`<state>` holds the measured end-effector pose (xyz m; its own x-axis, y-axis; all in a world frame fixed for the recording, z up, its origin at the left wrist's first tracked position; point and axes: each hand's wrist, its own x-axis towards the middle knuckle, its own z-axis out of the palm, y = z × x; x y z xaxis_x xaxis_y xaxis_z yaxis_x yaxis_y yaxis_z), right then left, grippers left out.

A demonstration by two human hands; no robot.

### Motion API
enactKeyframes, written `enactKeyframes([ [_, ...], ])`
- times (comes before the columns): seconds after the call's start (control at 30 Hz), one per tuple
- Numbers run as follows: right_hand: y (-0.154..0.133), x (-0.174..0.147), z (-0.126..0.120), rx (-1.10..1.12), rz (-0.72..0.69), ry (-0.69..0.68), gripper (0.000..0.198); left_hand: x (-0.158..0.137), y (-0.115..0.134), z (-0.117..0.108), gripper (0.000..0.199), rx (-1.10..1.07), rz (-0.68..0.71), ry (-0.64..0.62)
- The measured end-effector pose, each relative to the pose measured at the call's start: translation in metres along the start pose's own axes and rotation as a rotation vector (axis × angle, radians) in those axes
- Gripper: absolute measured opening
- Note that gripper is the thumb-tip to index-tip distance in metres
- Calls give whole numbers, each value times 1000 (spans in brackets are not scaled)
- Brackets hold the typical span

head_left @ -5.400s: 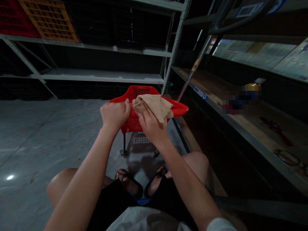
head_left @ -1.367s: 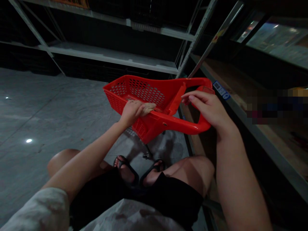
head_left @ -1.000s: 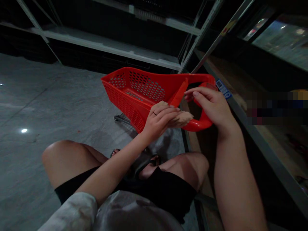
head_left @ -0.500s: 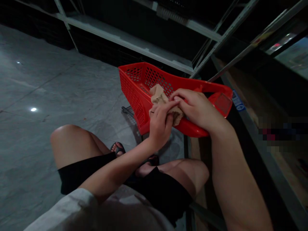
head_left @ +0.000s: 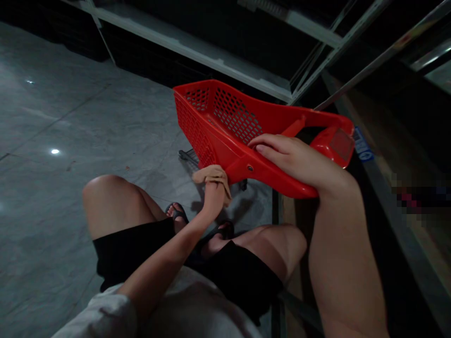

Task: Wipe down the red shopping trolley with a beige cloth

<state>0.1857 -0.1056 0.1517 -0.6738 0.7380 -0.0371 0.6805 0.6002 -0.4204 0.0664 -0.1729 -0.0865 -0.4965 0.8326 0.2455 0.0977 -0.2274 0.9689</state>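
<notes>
A red plastic shopping cart (head_left: pixel 234 157) with perforated sides stands tilted in front of my knees. My right hand (head_left: pixel 287 155) lies over its near rim, the fingers curled over the edge. A beige cloth (head_left: pixel 211 173) covers most of the fingers of my left hand (head_left: pixel 214 195), which presses it to the lower near side of the cart. Because of the cloth, those fingertips are hidden.
White metal shelving (head_left: pixel 197 54) runs behind the cart. To the right a dark ledge (head_left: pixel 391 220) passes close beside my right arm. My feet in dark sandals (head_left: pixel 179 213) rest on the grey tiled floor (head_left: pixel 42 197) below the cart.
My left hand has carried the cloth down and left, from the upper rim to the cart's outer near side. My right hand has come off the cloth and now lies on the rim.
</notes>
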Motion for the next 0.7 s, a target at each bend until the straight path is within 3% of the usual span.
enactKeyframes([
  [0.1, 2, 3, -1, -5, -3, -3, 32, 12, 42, 8, 12, -15, 14, 10],
  [0.2, 4, 4, -1, -3, -6, -2, 32, 17, 64, 11, 26, -18, 26, 69],
  [0.27, 5, 4, -1, 3, 1, -4, 31, 12, 51, 7, 20, 21, 4, 60],
  [0.33, 5, 5, -2, 8, 11, -10, 31, 4, 24, -1, 12, 91, -61, 21],
  [0.4, 6, 5, -2, 8, 15, -11, 30, -4, -3, -9, 16, 153, -128, 13],
  [0.47, 6, 4, -3, 2, 13, -3, 30, -5, -12, -16, 20, 195, -125, 61],
  [0.53, 6, 4, -3, -5, 9, 2, 31, 2, 3, -18, 22, 222, -6, 126],
  [0.63, 5, 4, -3, -11, -1, 6, 31, 21, 53, -13, 20, 222, 275, 145],
  [0.7, 5, 4, -3, -12, -7, 3, 31, 29, 80, -6, 14, 195, 388, 149],
])
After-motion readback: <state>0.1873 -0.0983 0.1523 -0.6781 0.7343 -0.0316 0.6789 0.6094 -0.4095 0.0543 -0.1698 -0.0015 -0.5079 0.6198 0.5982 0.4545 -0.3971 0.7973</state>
